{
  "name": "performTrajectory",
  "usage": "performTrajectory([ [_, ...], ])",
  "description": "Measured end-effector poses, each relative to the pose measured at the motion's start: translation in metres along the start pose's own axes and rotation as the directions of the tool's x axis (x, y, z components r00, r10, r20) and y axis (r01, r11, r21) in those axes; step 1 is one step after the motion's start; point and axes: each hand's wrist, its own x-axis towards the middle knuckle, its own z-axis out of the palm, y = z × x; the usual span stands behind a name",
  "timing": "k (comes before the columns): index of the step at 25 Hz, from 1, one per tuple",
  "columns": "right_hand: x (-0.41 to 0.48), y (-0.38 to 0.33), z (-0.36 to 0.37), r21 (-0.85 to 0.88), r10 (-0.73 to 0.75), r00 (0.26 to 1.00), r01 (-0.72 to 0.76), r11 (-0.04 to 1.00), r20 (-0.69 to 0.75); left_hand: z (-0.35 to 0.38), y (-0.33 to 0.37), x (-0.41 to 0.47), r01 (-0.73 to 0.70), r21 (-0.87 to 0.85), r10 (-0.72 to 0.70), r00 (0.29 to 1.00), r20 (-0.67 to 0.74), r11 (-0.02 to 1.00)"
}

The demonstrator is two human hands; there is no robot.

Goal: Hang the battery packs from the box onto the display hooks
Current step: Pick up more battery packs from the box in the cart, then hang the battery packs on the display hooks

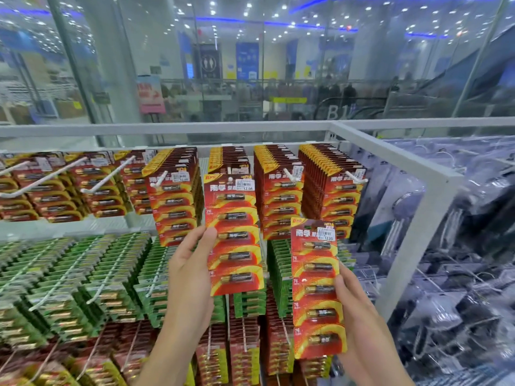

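Gripping a red battery pack (234,240) by its left edge in the left hand (192,277), top raised among the full top-row display hooks (289,175); holding a second pack (317,291) by its right edge, lower right, in the right hand (358,310); hands apart.

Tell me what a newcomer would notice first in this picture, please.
Two hands in the middle draw the eye: the left hand holds a red battery pack up in front of the top row of hanging red packs, and the right hand holds a second red pack lower, to its right. Around them the wall of colour strikes next, with green packs filling the lower left.
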Motion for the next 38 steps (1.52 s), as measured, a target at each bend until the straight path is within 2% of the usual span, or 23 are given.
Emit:
performTrajectory([
  [5,-0.002,-0.005,0.001,-0.031,-0.051,0.999,0.051,0.998,0.005,0.002,-0.007,0.027,0.026,0.069,-0.025,0.999,-0.023,0.997],
  [11,-0.004,-0.043,0.020,-0.185,-0.280,0.959,0.282,0.941,0.039,0.010,-0.016,0.079,0.033,0.170,-0.028,0.999,-0.032,0.985],
  [14,0.007,-0.052,0.036,-0.259,-0.332,0.940,0.340,0.904,0.073,0.007,-0.021,0.089,0.013,0.177,-0.007,0.999,-0.035,0.984],
  [20,0.031,-0.043,0.053,-0.302,-0.314,0.947,0.319,0.898,0.067,-0.001,-0.020,0.084,-0.014,0.211,0.030,0.997,-0.075,0.977],
  [30,0.039,-0.038,0.049,-0.234,-0.301,0.954,0.293,0.927,0.003,-0.015,-0.033,0.088,-0.093,0.238,0.094,0.996,0.009,0.967],
  [38,0.040,-0.039,0.049,-0.294,-0.332,0.943,0.317,0.902,-0.002,-0.011,-0.022,0.076,-0.130,0.338,0.151,0.988,-0.037,0.932],
])
